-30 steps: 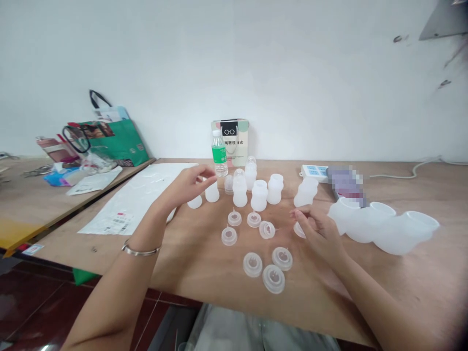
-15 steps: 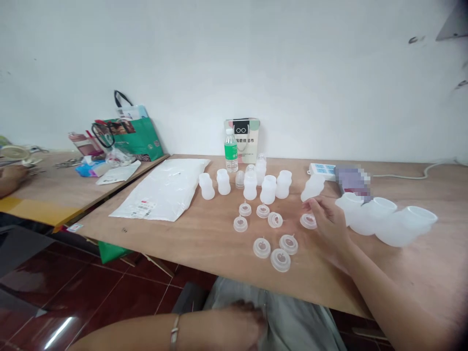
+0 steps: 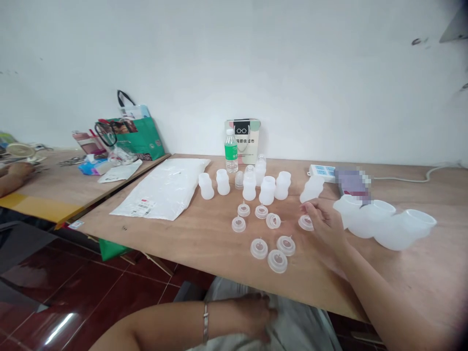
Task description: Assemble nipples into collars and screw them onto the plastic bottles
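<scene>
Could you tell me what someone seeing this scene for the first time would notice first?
The cluster of small white bottles standing mid-table, with round translucent caps scattered in front of them. The right hand rests on the table beside one cap, next to large translucent cups lying on their sides. The left hand is down in the lap, below the table edge.

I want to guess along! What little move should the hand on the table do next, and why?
Probably close the right hand on the cap beside its fingertips. That cap lies right at the fingers, apart from the other caps, and the hand looks empty and open. The left hand is down on the lap, below the table, so it seems out of play.
</scene>
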